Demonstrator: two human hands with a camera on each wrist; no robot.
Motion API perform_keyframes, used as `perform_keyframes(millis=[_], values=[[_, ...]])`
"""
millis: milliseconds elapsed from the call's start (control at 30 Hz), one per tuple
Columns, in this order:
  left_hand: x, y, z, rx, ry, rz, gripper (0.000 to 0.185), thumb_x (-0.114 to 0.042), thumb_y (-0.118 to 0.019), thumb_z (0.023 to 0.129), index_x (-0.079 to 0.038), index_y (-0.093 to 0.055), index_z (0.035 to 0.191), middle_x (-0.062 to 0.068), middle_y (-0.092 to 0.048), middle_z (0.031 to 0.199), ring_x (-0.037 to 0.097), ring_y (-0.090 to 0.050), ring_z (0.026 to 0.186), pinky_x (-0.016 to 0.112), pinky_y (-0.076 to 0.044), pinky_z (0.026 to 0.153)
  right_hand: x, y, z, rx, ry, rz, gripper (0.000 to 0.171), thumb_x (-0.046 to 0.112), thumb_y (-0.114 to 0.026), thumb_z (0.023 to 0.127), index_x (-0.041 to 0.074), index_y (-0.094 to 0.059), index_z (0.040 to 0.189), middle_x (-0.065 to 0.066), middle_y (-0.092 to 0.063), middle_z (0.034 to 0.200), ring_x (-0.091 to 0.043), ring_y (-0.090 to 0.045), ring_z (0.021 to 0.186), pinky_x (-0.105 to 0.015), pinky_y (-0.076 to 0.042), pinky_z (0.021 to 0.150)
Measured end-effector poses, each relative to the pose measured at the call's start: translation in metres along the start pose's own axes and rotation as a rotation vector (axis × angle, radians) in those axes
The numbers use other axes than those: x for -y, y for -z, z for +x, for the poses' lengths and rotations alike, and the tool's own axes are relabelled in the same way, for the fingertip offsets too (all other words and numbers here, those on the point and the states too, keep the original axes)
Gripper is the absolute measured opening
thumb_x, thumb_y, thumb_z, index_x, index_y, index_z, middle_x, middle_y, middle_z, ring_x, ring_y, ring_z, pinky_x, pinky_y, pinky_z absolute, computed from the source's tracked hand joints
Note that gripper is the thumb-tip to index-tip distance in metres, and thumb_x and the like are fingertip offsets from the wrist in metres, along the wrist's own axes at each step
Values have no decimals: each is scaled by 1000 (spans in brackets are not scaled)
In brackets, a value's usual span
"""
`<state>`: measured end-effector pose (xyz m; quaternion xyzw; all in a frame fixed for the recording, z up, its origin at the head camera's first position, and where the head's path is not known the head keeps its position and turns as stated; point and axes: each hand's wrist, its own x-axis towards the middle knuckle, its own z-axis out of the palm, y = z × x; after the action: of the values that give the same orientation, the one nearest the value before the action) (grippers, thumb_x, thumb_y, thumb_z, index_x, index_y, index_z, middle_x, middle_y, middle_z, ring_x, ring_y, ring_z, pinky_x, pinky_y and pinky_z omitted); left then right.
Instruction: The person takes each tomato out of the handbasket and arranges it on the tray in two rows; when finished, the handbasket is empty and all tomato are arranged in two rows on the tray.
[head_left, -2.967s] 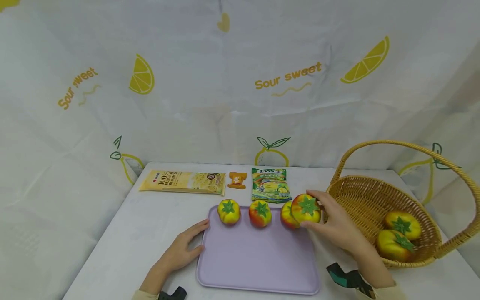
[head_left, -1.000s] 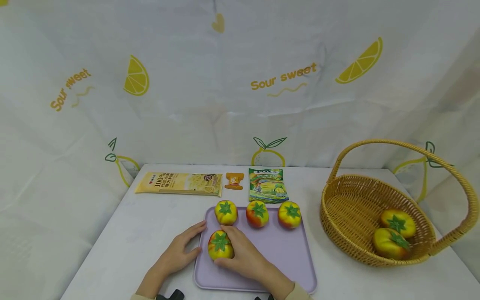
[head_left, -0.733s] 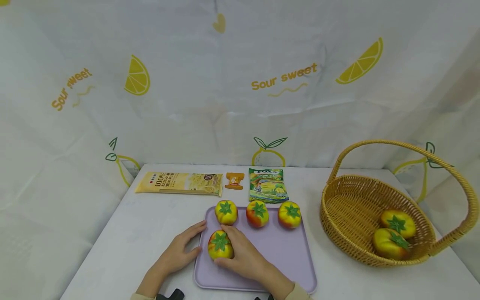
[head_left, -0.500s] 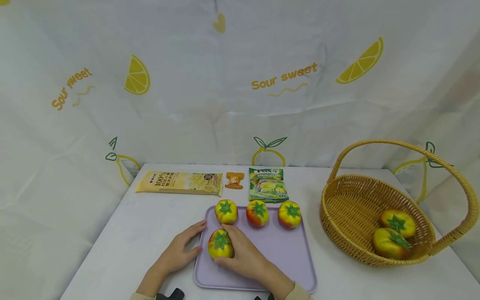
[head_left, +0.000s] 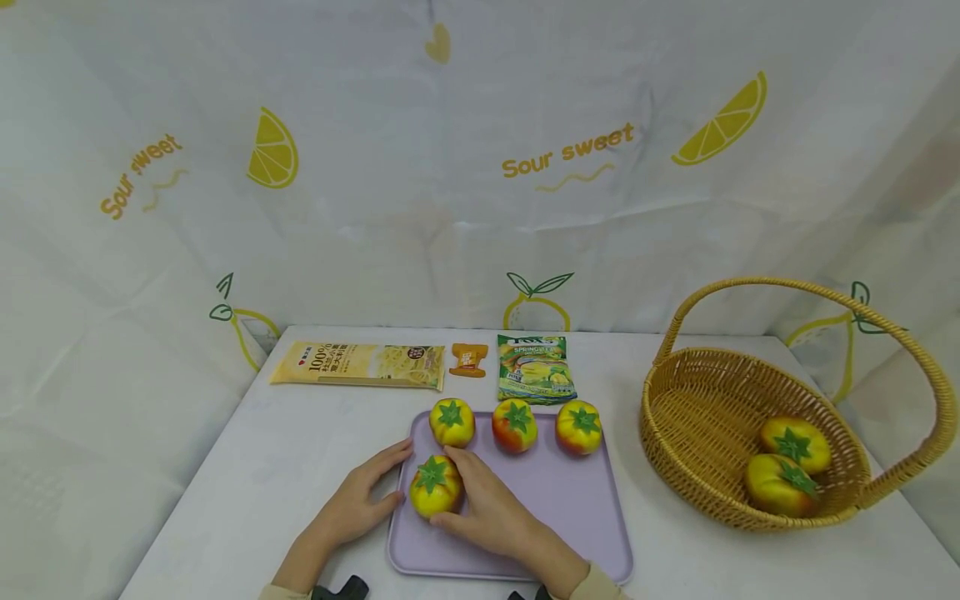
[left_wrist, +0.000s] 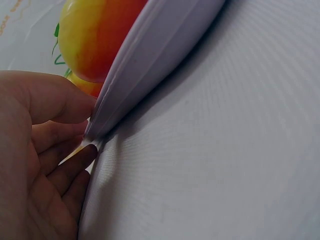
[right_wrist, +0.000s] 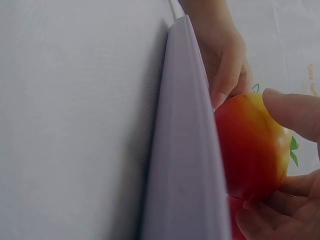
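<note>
In the head view a yellow-red persimmon [head_left: 435,487] with a green star-shaped calyx sits at the left side of a lilac tray [head_left: 540,517]. My right hand [head_left: 491,510] holds it between thumb and fingers; the right wrist view shows the thumb on one side of the persimmon [right_wrist: 252,150] and fingertips on the other. My left hand [head_left: 360,500] lies at the tray's left edge, fingers loosely extended, thumb and fingertips touching the rim [left_wrist: 120,90]. Along the tray's far edge stand three more persimmons, a left one [head_left: 452,423], a middle one [head_left: 515,426] and a right one [head_left: 579,427].
A wicker basket [head_left: 675,458] with a tall handle stands on the right, holding two persimmons [head_left: 783,486]. Behind the tray lie a yellow pasta packet [head_left: 360,364], a small orange packet [head_left: 468,360] and a green candy bag [head_left: 535,369]. A white lemon-print cloth hangs at the back.
My right hand has carried a persimmon from near the basket to the tray's left side. In the last half second that persimmon shifted slightly left and turned. The left hand stays put.
</note>
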<state>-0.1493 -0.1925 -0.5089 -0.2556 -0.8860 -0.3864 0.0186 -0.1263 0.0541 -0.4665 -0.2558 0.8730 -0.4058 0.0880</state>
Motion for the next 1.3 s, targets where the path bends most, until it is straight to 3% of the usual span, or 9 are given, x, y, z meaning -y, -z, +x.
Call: perform_keyframes(millis=[500,700,967,1100,1300], values=[[3,0,-1,-9,-33,20,55,-21,-65,84,-14,-51,137,-1,-44,147,24,-42,135,45,-38,109,4,8,-2,-70,39,-73,83,37,-73,81,8,-30,146,-7,-42,145,-21,-43,132,-44,-37,112],[3,0,-1,-12,-36,22,54,-24,-64,86,-16,-50,137,0,-44,147,24,-42,135,47,-38,109,10,20,-5,-81,-2,-70,83,42,-72,80,9,-32,145,-8,-43,145,-22,-43,132,-45,-38,111],[5,-2,0,-16,-54,12,53,-22,-64,86,-14,-51,136,2,-45,146,26,-43,134,45,-37,109,13,52,-19,-114,-80,-30,79,34,-74,80,10,-34,145,-10,-40,148,-29,-39,135,-51,-37,110],[3,-2,1,-20,-70,8,53,-21,-64,85,-12,-52,136,4,-45,146,27,-43,134,43,-37,110,6,71,-34,-183,-108,-39,80,34,-76,78,15,-36,145,-6,-40,149,-29,-41,134,-52,-39,108],[2,-1,1,-14,-67,10,52,-21,-63,86,-12,-52,136,4,-46,146,29,-43,133,43,-38,110,-15,101,-61,-356,-34,-125,77,30,-77,77,14,-40,142,-4,-47,143,-28,-49,128,-49,-45,103]])
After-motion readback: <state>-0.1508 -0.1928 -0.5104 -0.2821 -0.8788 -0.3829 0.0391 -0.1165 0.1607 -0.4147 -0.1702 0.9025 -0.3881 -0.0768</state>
